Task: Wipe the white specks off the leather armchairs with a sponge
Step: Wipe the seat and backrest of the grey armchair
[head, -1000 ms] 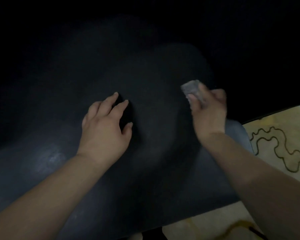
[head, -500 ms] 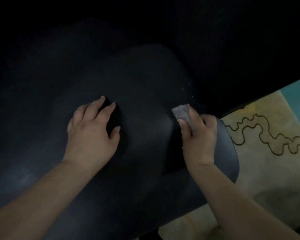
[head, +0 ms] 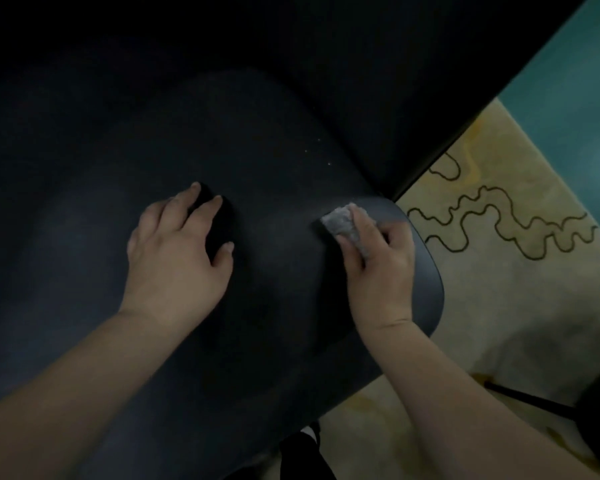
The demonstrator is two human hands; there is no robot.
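**Sponge drawn back to the seat's near right corner; specks beyond it remain**

The sponge (head: pixel 343 225), grey and rough, lies pressed on the dark leather seat (head: pixel 257 140) close to its near right corner. The right hand (head: pixel 381 268) grips it, thumb along one side and fingers curled over the other. A few white specks (head: pixel 317 152) are visible farther up the cushion, near the seam with the armrest (head: pixel 378 98), apart from the sponge and not yet reached.

The left hand (head: pixel 177 251) rests flat on the seat with fingers spread and nearly straight, holding nothing; in my judgement it braces the body.

Change noted: a second ago the sponge was held higher, toward the back of the cushion. Half a second ago it had come partway down. It now sits nearer the front edge, so a stroke toward the person has been completed. The left hand has kept its place on the leather. The view has also swung, so more of the patterned rug (head: pixel 499 271) and the teal floor (head: pixel 575 98) is exposed on the right.

Assessment: the wiped strip appears free of marks, though the dim light limits certainty. The remaining specks likely call for another pass starting higher.
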